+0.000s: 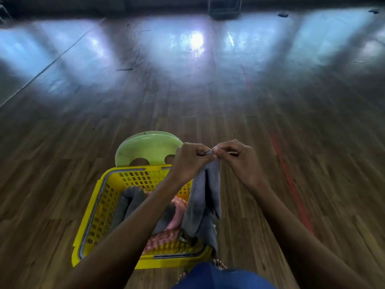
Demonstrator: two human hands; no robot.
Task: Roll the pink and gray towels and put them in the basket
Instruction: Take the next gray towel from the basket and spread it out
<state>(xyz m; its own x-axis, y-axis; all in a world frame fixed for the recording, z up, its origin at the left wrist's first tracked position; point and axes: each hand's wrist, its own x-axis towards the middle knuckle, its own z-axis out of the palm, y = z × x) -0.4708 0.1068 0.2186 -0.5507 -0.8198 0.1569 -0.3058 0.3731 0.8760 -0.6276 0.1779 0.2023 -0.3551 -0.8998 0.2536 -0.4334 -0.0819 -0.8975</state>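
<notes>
**Gray towel held up by its top edge, right over the basket**

Both hands are up at the same height and nearly touching. The left hand (188,161) has its fingers curled and pinches the top edge of the gray towel (206,201). The right hand (237,159) does the same just beside it, thumb and fingertips nipped on the cloth. The towel hangs straight down from that double pinch in long folds. Its lower end drops inside the near right corner of the yellow basket (98,205).

Down in the basket there's a gray roll (129,203) lying along the left side. A pink towel (177,217) sits in the middle, partly hidden by the left forearm. More pink shows through the holes of the near wall.

The basket stands on a wooden floor (270,101), which is blurred and shiny with light patches farther off. A red line (291,184) runs along the boards to the right. Behind the basket, touching its far rim as seen from here, is a pale green plastic seat (145,147). A dark box (225,7) sits at the far edge. Blue cloth (218,276) and bare toes (218,263) show at the bottom.
</notes>
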